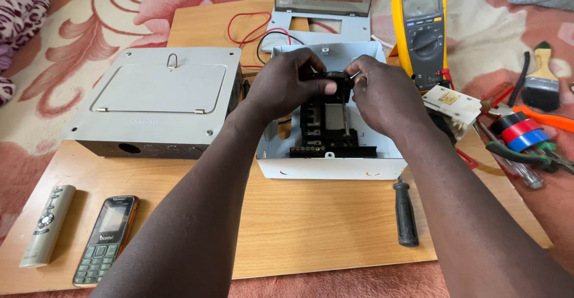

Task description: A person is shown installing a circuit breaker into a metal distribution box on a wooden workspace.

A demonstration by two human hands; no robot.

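Observation:
An open grey metal electrical box point(335, 167) lies on the wooden board, with black breaker rails and a terminal strip point(332, 151) inside. Both hands meet over its upper half. My left hand point(288, 84) grips a small black breaker-like part point(338, 83) from the left, thumb across its front. My right hand point(384, 95) holds the same part from the right, and a thin metal piece shows between its fingers. What lies under the hands is hidden.
A closed grey metal box point(156, 98) stands left. The box cover point(323, 11) and red and black wires point(254, 32) lie behind. A yellow multimeter point(423, 32), tape rolls point(521, 132), pliers, brush point(542, 83) sit right. A black-handled screwdriver point(405, 213), a phone point(106, 238), a remote point(48, 225) lie in front.

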